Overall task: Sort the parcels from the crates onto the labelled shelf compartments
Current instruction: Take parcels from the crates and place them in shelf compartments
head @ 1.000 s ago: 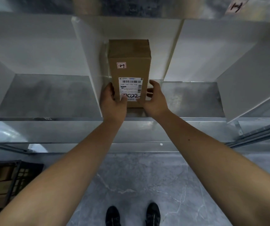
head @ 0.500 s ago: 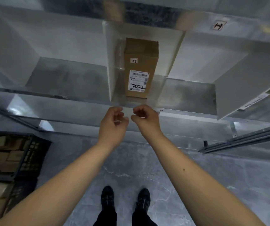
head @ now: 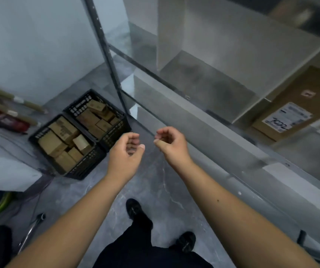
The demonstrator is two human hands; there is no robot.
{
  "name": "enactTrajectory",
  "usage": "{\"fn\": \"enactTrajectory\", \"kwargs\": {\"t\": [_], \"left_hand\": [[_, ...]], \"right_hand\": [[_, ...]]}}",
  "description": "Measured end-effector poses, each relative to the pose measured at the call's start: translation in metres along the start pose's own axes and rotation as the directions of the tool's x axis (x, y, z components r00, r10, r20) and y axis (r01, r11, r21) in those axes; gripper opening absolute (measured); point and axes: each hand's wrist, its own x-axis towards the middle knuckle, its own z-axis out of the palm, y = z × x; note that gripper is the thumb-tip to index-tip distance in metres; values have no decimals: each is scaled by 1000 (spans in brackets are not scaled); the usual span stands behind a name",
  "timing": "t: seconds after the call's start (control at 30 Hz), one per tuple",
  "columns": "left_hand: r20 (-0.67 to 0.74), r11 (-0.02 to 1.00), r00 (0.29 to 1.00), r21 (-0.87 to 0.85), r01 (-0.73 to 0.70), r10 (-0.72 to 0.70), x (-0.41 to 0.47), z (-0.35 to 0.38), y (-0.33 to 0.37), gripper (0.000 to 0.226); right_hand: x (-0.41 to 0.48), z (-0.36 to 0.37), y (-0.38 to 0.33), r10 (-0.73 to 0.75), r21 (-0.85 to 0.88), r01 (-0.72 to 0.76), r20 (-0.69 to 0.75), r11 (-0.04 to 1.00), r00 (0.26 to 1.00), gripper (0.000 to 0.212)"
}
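- Brown cardboard parcel (head: 298, 105) lies in a shelf compartment at the right edge of the view, just beyond a white divider (head: 282, 82); its white shipping label (head: 287, 118) with handwritten digits faces outward.
- Neither hand touches the parcel; both hang in front of the metal shelf edge (head: 203, 128), above the grey floor (head: 155, 186).
- Left hand (head: 125, 151) is empty, fingers loosely curled inward with the thumb near the fingertips, not closed on anything.
- Right hand (head: 171, 145) is likewise empty, fingers bent into a loose half-fist, thumb tip beside the index finger.
- The two hands sit near each other but apart, with floor showing between them.
- Two black plastic crates (head: 97, 132) stand side by side, touching, on the floor to the left, near a shelf upright (head: 114, 78); both hold a jumble of small brown boxes (head: 64, 138).
- The compartment to the left of the divider shows only its bare grey shelf surface (head: 203, 84).
- Black shoes (head: 137, 213) and dark trousers show at the bottom.
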Motion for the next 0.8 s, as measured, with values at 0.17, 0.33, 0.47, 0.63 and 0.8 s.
{"fn": "enactTrajectory", "kwargs": {"t": [0.17, 0.33, 0.47, 0.63, 0.8], "left_hand": [[-125, 997, 990, -61, 52, -59, 46, -86, -33, 28], [-239, 993, 966, -85, 82, -100, 86, -165, -56, 26], [-290, 987, 945, -96, 129, -151, 113, -208, -71, 24], [-308, 975, 925, -89, 206, -224, 153, -233, -91, 22], [-314, 949, 896, -137, 284, -314, 214, -242, -111, 19]], "right_hand": [[34, 104, -17, 33, -36, -28, 148, 999, 989, 28], [67, 192, -35, 35, -77, -16, 257, 997, 966, 27], [98, 243, -42, 31, -114, 7, 331, 993, 943, 27], [147, 283, -38, 78, -164, -19, 360, 986, 930, 26], [219, 315, -30, 141, -223, -59, 372, 973, 918, 26]]}}
